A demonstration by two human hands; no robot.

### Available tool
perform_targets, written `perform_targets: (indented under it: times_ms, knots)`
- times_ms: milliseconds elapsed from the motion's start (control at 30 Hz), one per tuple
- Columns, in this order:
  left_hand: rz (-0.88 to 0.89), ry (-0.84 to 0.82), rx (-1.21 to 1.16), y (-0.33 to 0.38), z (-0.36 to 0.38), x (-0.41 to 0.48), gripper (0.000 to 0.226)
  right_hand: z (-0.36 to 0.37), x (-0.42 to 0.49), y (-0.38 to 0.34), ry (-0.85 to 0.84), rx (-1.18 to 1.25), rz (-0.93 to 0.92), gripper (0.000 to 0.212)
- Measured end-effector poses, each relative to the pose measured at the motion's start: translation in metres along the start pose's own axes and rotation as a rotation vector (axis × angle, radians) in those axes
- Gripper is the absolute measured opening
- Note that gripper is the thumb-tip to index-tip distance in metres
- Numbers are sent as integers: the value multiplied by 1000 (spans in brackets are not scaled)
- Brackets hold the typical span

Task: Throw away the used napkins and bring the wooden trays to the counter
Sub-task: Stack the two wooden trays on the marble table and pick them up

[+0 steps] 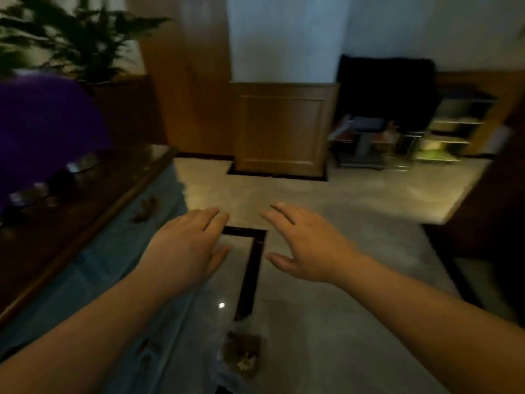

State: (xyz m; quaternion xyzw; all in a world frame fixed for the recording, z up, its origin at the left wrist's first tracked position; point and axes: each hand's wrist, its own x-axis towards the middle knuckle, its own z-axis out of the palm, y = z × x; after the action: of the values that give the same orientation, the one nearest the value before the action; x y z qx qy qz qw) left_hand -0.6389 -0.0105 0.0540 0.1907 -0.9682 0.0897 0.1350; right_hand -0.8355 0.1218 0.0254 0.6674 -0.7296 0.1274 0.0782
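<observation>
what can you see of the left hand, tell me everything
The left hand is bare, palm down, fingers stretched forward and close together, thumb out to the side. It holds nothing and touches nothing visible. It hovers in the middle of the view above the pale glossy floor, level with the right hand, a gap between them. Its bare forearm runs back to the lower left corner.

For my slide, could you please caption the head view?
Both bare hands, left and right, held out empty above the polished floor.
</observation>
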Motion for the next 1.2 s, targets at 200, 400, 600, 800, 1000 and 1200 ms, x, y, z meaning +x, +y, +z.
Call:
perform_targets:
  times_ms: [200,400,600,800,1000,1200]
  knots:
    - [283,18,-104,141,-3,50,57,-57,-158,58,-5,-147,371,73]
    - [601,50,-166,299,-8,89,58,-107,-317,105,29,-222,673,73]
    - [837,94,-225,476,-16,125,56,-152,-472,155,84,-268,910,74]
    - [1012,140,-301,683,-29,147,59,-202,-643,207,68,-347,1168,74]
    - [1204,125,-368,846,-38,153,59,-236,-779,233,71,-374,1389,74]
    - [1348,113,-439,967,-28,171,58,-241,-870,266,114,-353,1578,74]
